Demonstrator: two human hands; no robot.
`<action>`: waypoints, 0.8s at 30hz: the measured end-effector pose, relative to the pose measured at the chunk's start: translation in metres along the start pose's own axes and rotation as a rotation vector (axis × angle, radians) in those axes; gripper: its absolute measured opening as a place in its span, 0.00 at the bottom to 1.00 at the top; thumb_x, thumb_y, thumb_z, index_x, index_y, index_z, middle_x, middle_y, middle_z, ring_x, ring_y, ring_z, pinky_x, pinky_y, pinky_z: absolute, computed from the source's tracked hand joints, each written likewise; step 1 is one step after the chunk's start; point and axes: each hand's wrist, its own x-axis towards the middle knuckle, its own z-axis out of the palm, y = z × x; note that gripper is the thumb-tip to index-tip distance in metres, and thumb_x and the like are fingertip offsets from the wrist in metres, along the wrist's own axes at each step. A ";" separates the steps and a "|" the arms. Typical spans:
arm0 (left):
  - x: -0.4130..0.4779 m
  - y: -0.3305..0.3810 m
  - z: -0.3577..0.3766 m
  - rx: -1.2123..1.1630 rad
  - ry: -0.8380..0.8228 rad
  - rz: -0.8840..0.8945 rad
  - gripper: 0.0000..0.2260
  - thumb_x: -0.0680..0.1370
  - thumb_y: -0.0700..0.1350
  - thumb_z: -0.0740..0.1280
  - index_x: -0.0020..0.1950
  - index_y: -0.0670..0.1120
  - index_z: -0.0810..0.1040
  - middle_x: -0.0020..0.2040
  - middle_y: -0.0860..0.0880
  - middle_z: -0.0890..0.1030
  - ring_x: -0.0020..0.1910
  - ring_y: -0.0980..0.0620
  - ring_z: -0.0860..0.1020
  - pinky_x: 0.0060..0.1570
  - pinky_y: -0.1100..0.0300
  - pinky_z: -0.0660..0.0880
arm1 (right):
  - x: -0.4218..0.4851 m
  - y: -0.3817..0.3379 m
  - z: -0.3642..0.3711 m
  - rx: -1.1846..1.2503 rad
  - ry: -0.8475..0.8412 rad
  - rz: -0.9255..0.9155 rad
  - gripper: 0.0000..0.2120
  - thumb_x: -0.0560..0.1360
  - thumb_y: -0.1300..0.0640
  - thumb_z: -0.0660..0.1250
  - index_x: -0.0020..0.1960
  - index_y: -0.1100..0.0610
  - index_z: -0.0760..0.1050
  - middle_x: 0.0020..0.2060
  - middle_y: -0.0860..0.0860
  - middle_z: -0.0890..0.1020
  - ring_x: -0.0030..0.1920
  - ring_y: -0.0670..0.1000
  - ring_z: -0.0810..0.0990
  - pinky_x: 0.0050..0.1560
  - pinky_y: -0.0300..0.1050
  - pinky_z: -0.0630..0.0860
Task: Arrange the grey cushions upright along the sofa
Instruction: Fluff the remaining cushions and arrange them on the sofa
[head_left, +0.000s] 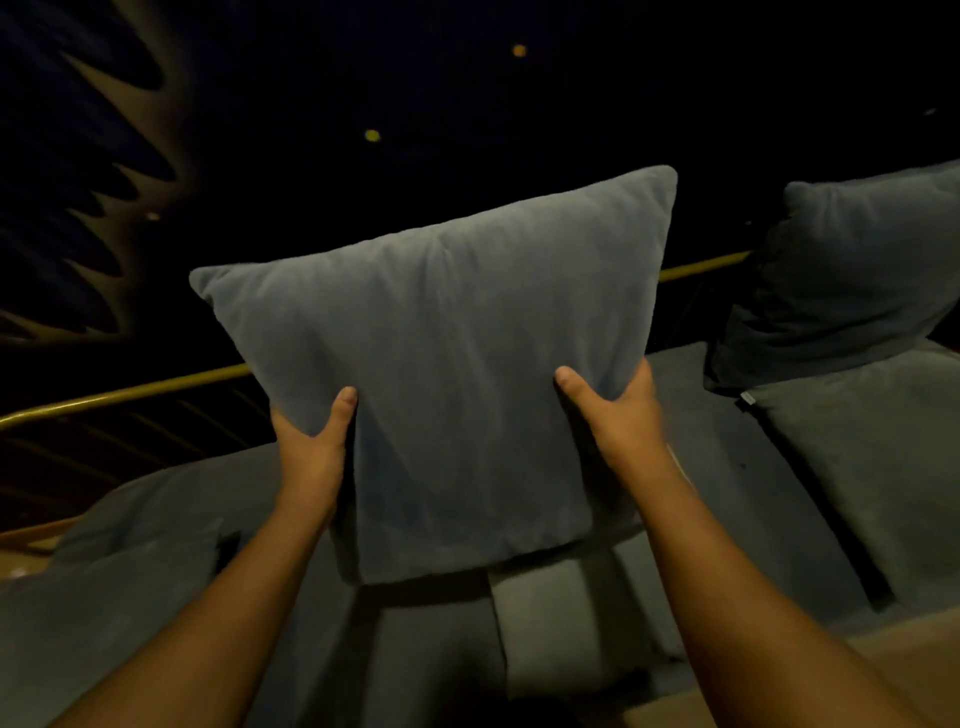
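A square grey cushion stands upright in the middle of the view, tilted slightly, its lower edge near the sofa seat. My left hand grips its lower left side, thumb on the front face. My right hand grips its lower right side the same way. A second grey cushion leans upright against the sofa back at the far right. A third grey cushion lies flat on the seat below that one.
A brass-coloured rail runs behind the sofa. Beyond it lies a dark patterned floor with small lights. More grey upholstery sits at the lower left. The room is dim.
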 end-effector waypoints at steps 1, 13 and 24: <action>0.007 0.001 -0.020 0.006 0.024 -0.008 0.34 0.74 0.50 0.69 0.75 0.47 0.57 0.73 0.47 0.67 0.66 0.50 0.69 0.62 0.56 0.68 | -0.008 -0.006 0.016 -0.007 -0.016 -0.017 0.51 0.53 0.27 0.72 0.70 0.49 0.64 0.66 0.51 0.74 0.65 0.55 0.74 0.64 0.57 0.74; 0.118 0.015 -0.305 0.145 -0.015 -0.039 0.39 0.70 0.46 0.75 0.75 0.49 0.56 0.71 0.54 0.67 0.66 0.54 0.69 0.63 0.53 0.69 | -0.113 -0.075 0.271 0.069 -0.311 -0.167 0.39 0.66 0.47 0.77 0.71 0.51 0.62 0.64 0.46 0.73 0.61 0.48 0.72 0.61 0.47 0.71; 0.252 -0.048 -0.475 0.204 0.111 -0.254 0.50 0.50 0.68 0.78 0.69 0.55 0.67 0.70 0.47 0.65 0.67 0.45 0.69 0.65 0.42 0.70 | -0.164 -0.089 0.488 0.038 -0.519 -0.173 0.39 0.72 0.55 0.73 0.75 0.50 0.54 0.63 0.40 0.66 0.63 0.42 0.67 0.65 0.41 0.66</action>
